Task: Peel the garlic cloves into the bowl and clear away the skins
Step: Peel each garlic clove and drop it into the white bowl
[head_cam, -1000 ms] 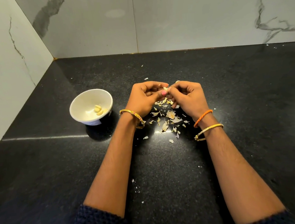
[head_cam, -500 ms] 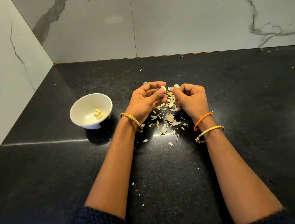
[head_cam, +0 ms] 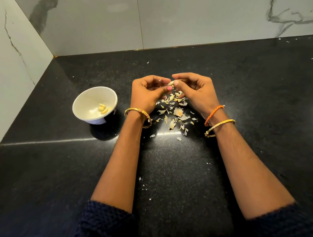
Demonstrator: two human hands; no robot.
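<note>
Head view, black speckled countertop (head_cam: 175, 173), marble wall panels at far and left edges.

Left hand (head_cam: 146, 94) and right hand (head_cam: 196, 90) are raised close together over the middle of the counter, fingers curled inward on both. A single pale garlic clove (head_cam: 171, 83) sits between their fingertips; the right thumb and forefinger pinch it, and the left thumb tip with a pink nail lies just below and beside it. Whether the left fingers actually grip the clove: cannot tell, contact point too small to resolve.

Loose garlic skins (head_cam: 176, 113) lie scattered on the counter directly beneath and near of the hands, between the two wrists; a few stray flecks further near, between the forearms.

White bowl (head_cam: 86, 103) stands on the counter left of the left hand, apart from it. Inside: a few peeled cloves (head_cam: 103, 108) grouped toward the bowl's right side.

Gold bangle (head_cam: 138, 117) on the left wrist; orange braided band (head_cam: 213, 114) and gold bangle (head_cam: 219, 127) on the right wrist. Dark knit sleeves (head_cam: 104, 226) pushed up both forearms
</note>
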